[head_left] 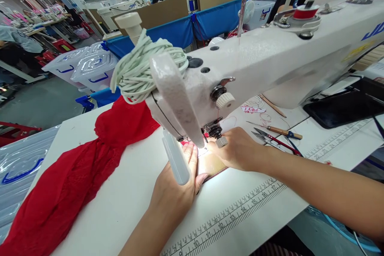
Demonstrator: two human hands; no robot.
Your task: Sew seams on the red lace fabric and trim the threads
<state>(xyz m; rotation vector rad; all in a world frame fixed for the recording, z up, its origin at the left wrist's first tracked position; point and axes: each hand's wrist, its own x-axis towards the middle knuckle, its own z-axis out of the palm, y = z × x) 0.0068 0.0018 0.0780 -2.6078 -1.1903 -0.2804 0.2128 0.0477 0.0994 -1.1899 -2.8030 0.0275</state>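
Observation:
A white sewing machine (270, 60) fills the middle of the view, its head over a brightly lit needle plate (210, 162). My left hand (177, 186) lies flat on the table just left of the needle area, fingers extended toward it. My right hand (235, 150) rests on the right side of the plate, fingers curled near the presser foot, which the machine head hides. A long piece of red lace fabric (75, 180) trails from behind the machine head to the left front edge of the table. What lies under the needle is washed out by the light.
Scissors, snips and an awl (277, 134) lie to the right of the machine. A coil of white cord (141, 68) hangs on the machine head. A printed ruler (234, 216) runs along the white table. Plastic bins (90, 66) and other workers sit behind.

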